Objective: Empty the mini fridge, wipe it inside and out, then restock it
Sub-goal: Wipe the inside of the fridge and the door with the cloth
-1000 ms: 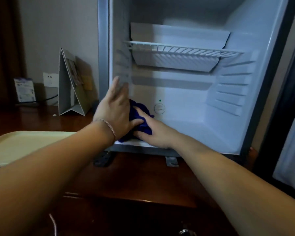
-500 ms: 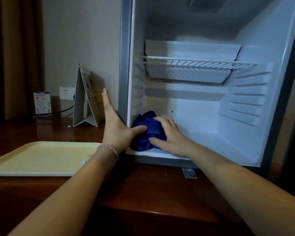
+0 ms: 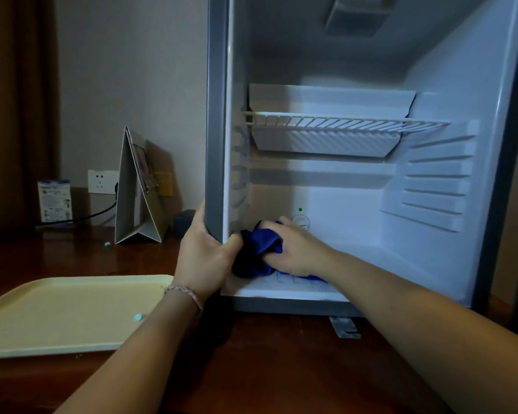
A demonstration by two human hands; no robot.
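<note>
- While the mini fridge stands open on the dark wooden table, its white interior is seen bare but for one wire shelf halfway up.
- A bunched blue cloth is gripped by the right hand at the fridge's front-left floor corner.
- The fridge's grey left edge is clasped by the left hand, thumb inside.
- A cream tray is seen left of the fridge.

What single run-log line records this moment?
stage: wiping inside | right hand: grips blue cloth on fridge floor | left hand: holds fridge frame
</note>
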